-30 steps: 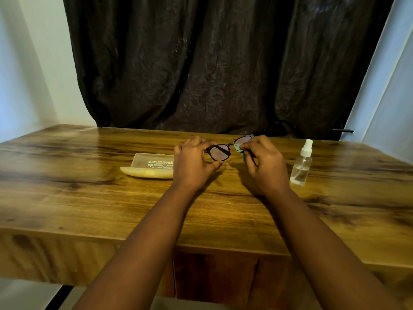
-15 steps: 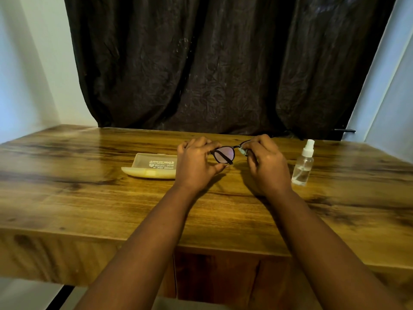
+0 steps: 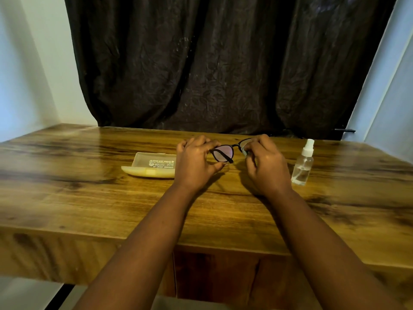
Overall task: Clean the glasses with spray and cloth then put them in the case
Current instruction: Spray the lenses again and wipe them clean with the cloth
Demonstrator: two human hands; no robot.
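Both hands hold the glasses point(image 3: 223, 153) above the tabletop's point(image 3: 89, 198) far edge: left hand point(image 3: 194, 163) pinching the frame, right hand point(image 3: 266, 166) pressing cloth point(image 3: 244, 152) on a lens. Light, fragile; best gripped by the rim.

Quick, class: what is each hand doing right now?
Left hand: grips the glasses.
Right hand: pinches a cloth on the other lens.

The black-framed glasses point(image 3: 223, 153) are held up above the desk point(image 3: 89, 198), lenses tinted faintly pink, one folded temple crossing the left lens. A pale cloth point(image 3: 244, 151) covers the right lens. The open cream glasses case point(image 3: 152, 165) lies left of the glasses; the clear spray bottle point(image 3: 302, 164) stands upright to their right.
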